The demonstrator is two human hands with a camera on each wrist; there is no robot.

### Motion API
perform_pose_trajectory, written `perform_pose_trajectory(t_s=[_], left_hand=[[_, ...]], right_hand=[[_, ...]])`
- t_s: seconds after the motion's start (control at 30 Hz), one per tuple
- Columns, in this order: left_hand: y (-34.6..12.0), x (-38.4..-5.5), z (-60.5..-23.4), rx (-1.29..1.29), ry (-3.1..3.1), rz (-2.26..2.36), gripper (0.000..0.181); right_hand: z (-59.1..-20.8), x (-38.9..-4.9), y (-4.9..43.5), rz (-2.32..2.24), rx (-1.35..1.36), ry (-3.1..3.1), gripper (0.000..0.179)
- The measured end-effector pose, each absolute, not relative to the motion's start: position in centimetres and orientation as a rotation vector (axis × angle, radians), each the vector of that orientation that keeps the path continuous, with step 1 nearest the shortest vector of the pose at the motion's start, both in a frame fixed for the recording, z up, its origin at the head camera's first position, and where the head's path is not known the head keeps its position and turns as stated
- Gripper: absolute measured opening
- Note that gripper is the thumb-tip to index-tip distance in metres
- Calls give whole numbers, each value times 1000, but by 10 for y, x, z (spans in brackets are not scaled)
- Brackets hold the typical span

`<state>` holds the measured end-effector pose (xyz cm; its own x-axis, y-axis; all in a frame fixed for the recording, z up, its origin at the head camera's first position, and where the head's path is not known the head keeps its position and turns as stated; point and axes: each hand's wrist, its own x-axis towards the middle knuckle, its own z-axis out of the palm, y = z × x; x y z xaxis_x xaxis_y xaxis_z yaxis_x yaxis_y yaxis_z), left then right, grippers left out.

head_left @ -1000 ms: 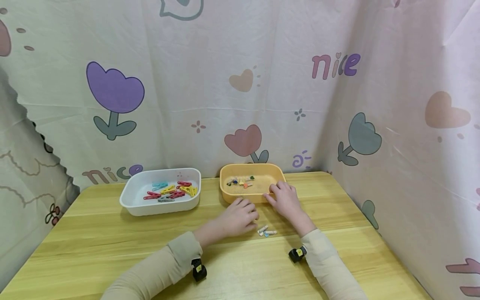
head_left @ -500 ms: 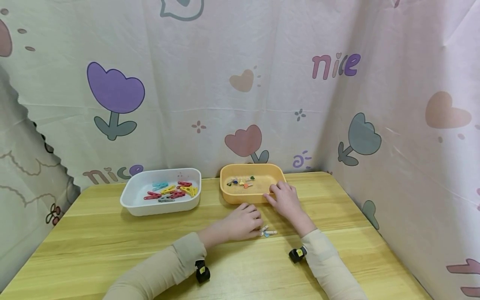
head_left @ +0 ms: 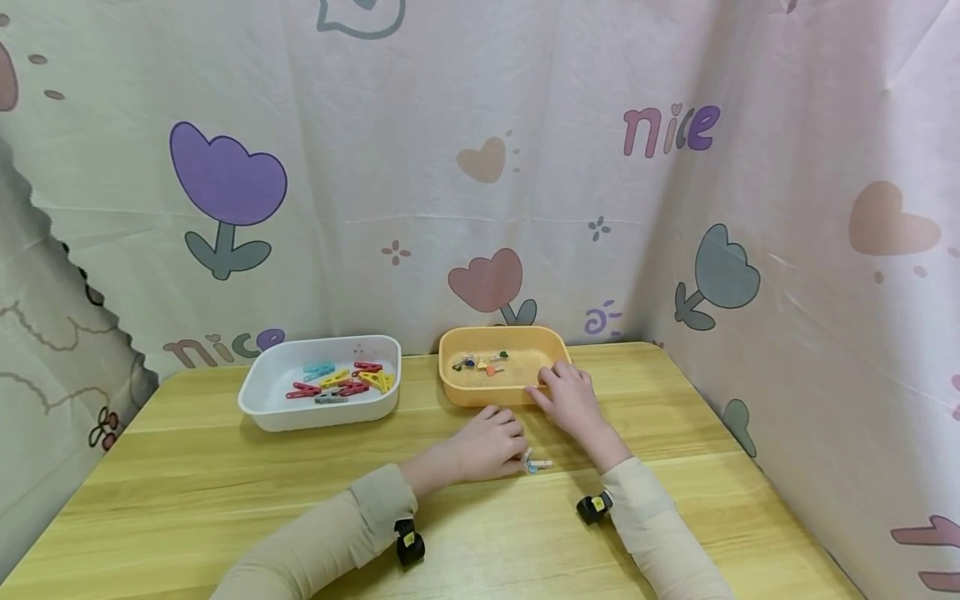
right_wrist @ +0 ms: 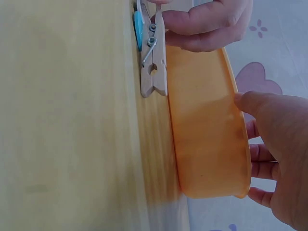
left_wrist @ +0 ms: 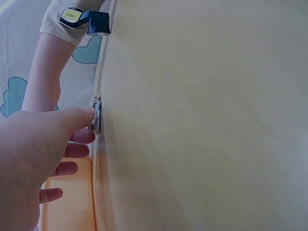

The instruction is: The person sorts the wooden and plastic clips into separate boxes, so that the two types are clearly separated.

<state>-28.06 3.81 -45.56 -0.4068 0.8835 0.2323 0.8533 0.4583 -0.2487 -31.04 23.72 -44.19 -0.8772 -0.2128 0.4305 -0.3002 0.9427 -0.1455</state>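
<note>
Two small wooden clothespins lie close together on the table in front of the yellow tray (head_left: 476,398). One clothespin (head_left: 543,464) bears a light blue decoration and shows large in the right wrist view. My left hand (head_left: 483,443) pinches the other clothespin (head_left: 528,455) between thumb and index finger, hiding most of it; the remaining fingers are loosely bent. With my right hand (head_left: 572,402) I hold the tray's front right rim, thumb outside and fingers over the edge. Inside the tray, at its left, sit several small clothespins (head_left: 482,364) with coloured decorations.
To the left stands a white tray (head_left: 258,400) with several red, yellow, blue and grey plastic clothespins (head_left: 352,387). Both trays are near the back edge of the wooden table (head_left: 187,483). A printed curtain (head_left: 420,167) hangs behind and along the sides.
My left hand has moved right and slightly toward me, onto the clothespins, and its thumb and index finger have closed on one. The right hand has stayed on the tray rim.
</note>
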Motion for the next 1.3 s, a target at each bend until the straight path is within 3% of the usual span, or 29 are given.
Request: perform_pose_trajectory(t_s=[1.3], left_hand=[[3,-296,-426,-1295,-2459,27,16]], right_hand=[[-442,-309,237,296,375,-2668,29]])
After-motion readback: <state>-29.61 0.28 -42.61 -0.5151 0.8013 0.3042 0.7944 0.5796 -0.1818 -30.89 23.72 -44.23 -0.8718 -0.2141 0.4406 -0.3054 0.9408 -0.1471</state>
